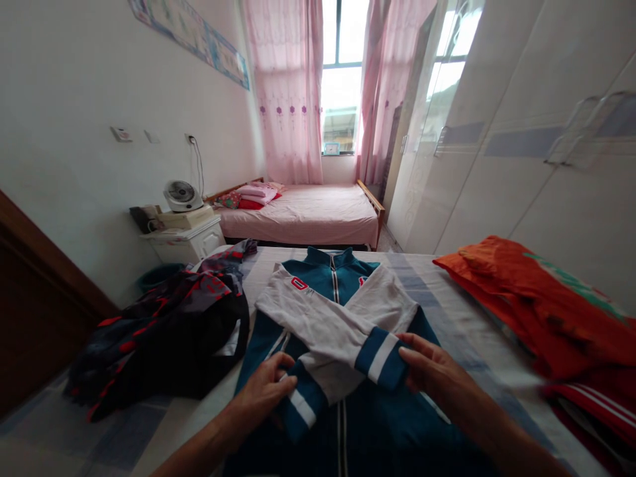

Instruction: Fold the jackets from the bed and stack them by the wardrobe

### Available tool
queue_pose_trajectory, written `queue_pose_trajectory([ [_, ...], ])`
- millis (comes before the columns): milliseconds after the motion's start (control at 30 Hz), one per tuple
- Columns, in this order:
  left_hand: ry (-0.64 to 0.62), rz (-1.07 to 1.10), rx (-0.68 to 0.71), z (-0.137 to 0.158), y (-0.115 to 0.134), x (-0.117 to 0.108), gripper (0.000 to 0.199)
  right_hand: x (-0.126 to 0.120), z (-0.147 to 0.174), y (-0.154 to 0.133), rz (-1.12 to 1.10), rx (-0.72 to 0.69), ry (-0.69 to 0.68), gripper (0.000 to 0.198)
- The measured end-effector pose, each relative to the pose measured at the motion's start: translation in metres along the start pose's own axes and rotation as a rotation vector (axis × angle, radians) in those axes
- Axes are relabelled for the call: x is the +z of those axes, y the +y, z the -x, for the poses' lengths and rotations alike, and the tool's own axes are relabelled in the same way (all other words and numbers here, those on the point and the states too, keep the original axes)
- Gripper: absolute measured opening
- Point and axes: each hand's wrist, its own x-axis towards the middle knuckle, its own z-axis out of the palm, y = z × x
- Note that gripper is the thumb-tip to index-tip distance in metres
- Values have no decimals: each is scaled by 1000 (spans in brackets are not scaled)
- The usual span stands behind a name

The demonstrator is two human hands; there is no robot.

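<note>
Nearest to me, a teal and white zip jacket [342, 324] is lying front up on a striped sheet [183, 434], its collar pointing toward twelve o'clock and its lower body spreading to six. Its two sleeves are crossing over the front, the upper one covering part of the lower, and together they are hiding the middle of the zip. At eight o'clock from that crossing, my left hand [268, 381] is pinching one striped cuff [302, 403] between thumb and fingers; at four, my right hand [430, 363] is gripping the other cuff's edge.

At nine o'clock, dark clothes with red patches [193, 344] are crowding the jacket's side. At three, an orange garment [527, 298] is lying well apart, with a dark red striped garment [596, 404] just nearer me.

Toward twelve, a pink bed [322, 205] is standing before pink curtains [285, 79]. At ten, a fan [182, 193] is sitting above a white cabinet [201, 240], and a bin [159, 273] is showing partly behind the dark clothes. Around two, a wardrobe [521, 126] is filling the wall.
</note>
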Motion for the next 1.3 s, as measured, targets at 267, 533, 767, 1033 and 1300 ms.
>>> queue_pose_trajectory([
  [267, 356, -809, 492, -19, -17, -2, 31, 9, 8, -8, -83, -23, -18, 38],
  [533, 520, -1209, 896, -53, 6, -2, 14, 33, 12, -33, -134, -126, -55, 39],
  [767, 160, -1122, 902, -28, 5, -8, 22, -39, 13, 7, 734, -185, 25, 33],
  [1033, 486, -1024, 737, -91, 20, -27, 40, -8, -9, -11, 1184, -581, 181, 48],
  [1300, 341, -1048, 515, -124, -15, -40, 46, 1, -25, 33, 1310, -524, -291, 51],
])
